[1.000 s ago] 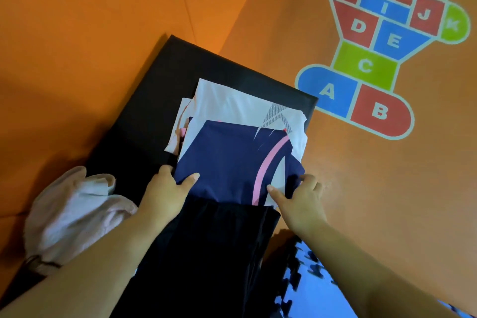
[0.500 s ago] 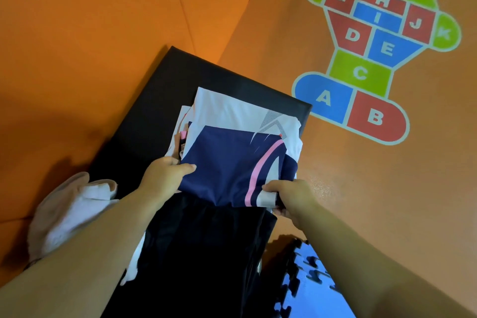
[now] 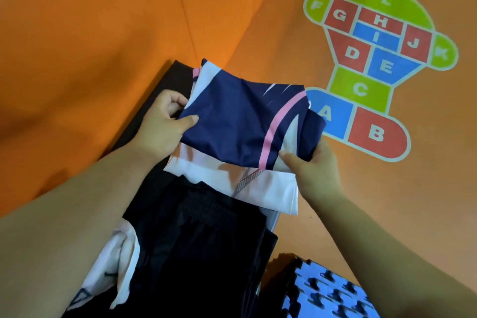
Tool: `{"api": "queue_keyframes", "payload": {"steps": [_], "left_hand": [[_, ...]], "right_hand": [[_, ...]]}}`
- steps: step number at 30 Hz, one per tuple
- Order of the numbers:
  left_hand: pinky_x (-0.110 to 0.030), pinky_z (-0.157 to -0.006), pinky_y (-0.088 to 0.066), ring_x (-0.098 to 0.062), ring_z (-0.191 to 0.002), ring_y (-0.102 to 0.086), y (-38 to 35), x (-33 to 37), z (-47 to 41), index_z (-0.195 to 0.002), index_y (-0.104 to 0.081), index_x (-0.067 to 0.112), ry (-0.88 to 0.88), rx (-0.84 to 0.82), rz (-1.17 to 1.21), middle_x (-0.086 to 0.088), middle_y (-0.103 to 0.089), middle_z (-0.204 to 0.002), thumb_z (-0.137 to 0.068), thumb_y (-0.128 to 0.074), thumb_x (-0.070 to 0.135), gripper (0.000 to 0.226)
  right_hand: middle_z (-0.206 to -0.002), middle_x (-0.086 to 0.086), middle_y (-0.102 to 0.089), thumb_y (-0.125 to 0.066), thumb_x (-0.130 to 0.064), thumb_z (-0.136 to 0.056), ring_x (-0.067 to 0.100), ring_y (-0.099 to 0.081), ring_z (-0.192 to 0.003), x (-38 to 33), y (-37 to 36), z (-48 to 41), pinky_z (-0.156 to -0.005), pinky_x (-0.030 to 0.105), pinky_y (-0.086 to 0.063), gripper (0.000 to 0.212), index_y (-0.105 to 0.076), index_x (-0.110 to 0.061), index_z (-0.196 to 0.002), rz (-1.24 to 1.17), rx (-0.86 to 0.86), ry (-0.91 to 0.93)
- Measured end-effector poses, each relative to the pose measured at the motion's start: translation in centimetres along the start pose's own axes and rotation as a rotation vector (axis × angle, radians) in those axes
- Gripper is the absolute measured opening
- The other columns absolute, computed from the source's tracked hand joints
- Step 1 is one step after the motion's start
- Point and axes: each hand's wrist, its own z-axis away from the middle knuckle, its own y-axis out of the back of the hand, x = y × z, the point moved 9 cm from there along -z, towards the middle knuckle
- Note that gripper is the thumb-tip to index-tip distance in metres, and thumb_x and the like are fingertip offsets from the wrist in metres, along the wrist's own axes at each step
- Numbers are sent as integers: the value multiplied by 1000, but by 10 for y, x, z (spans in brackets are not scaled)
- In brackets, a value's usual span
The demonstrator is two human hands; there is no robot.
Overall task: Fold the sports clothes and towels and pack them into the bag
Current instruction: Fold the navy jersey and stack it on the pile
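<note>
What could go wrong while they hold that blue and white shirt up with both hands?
The folded shirt is pinched only at its edges by the left hand and right hand, so it might unfold. Its white layer hangs loose below and could catch on the black clothes.

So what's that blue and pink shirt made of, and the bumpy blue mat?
The navy shirt looks like smooth, slightly shiny sports polyester: it drapes thin with soft creases. The blue mat looks like matte foam, judging by its jigsaw-cut edge.
</note>
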Motion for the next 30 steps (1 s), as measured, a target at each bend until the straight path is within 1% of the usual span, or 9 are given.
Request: {"api": "queue_keyframes", "payload": {"steps": [4,6,8,10,13,17,20,24,30], "left_hand": [[-29,-77,-48,-11,-87,-58,-15,-48,0,-104,-53,18,118,-42,-286,4,-60,-98,-85,-66,6,26],[-27,-80,-42,-16,-94,-56,-18,-78,6,-115,-55,13,187,-61,-464,0,-60,-106,-84,-66,5,33],[-28,-81,-44,-22,-98,-58,-12,-92,12,-114,-56,13,185,-22,-562,-5,-61,-111,-85,-67,10,32],[-33,-83,-49,-23,-96,-59,-4,-93,18,-109,-57,16,162,19,-596,-5,-60,-109,-85,-67,15,26],[-36,-82,-51,-22,-93,-58,4,-87,33,-106,-58,16,118,-21,-703,-5,-56,-106,-86,-66,21,22],[-35,-81,-50,-18,-91,-57,15,-77,69,-99,-61,19,103,-49,-734,0,-55,-102,-85,-66,25,17],[-32,-78,-49,-18,-89,-57,23,-73,107,-96,-61,18,139,-67,-730,2,-54,-96,-84,-67,28,16],[-29,-72,-47,-17,-86,-59,39,-72,167,-98,-62,18,199,-78,-779,4,-58,-96,-86,-64,32,18],[-35,-83,-49,-20,-98,-58,61,-97,275,-101,-58,21,384,-121,-668,2,-58,-102,-88,-60,35,19]], "right_hand": [[-95,7,-66,-69,-9,-78,25,-64,-83,69,-14,-8,-69,36,-53,32,-55,-9,-107,218,-86,-234],[-96,16,-63,-68,-9,-76,32,-63,-81,102,-24,-3,-68,46,-58,32,-53,-4,-104,279,-164,-389],[-92,17,-62,-66,-13,-74,34,-62,-81,113,-24,-4,-69,51,-57,30,-53,-4,-99,327,-162,-408],[-85,9,-61,-67,-18,-77,30,-61,-80,109,-19,-5,-69,45,-55,26,-52,-8,-95,363,-135,-358],[-83,5,-61,-67,-19,-81,24,-58,-73,100,-9,0,-61,32,-44,25,-55,-8,-100,388,-121,-332],[-79,7,-51,-61,-22,-88,19,-44,-57,92,1,28,-48,25,-34,27,-50,-6,-106,474,-196,-426],[-89,6,-54,-58,-26,-92,16,-48,-62,74,2,50,-49,25,-34,28,-49,-9,-112,706,-294,-355],[-101,4,-60,-56,-30,-92,21,-52,-81,43,-12,78,-64,28,-37,29,-52,-11,-114,967,-415,-201],[-106,4,-61,-55,-37,-92,26,-56,-95,15,-69,134,-77,32,-44,32,-51,-14,-114,1188,-710,9]]}}
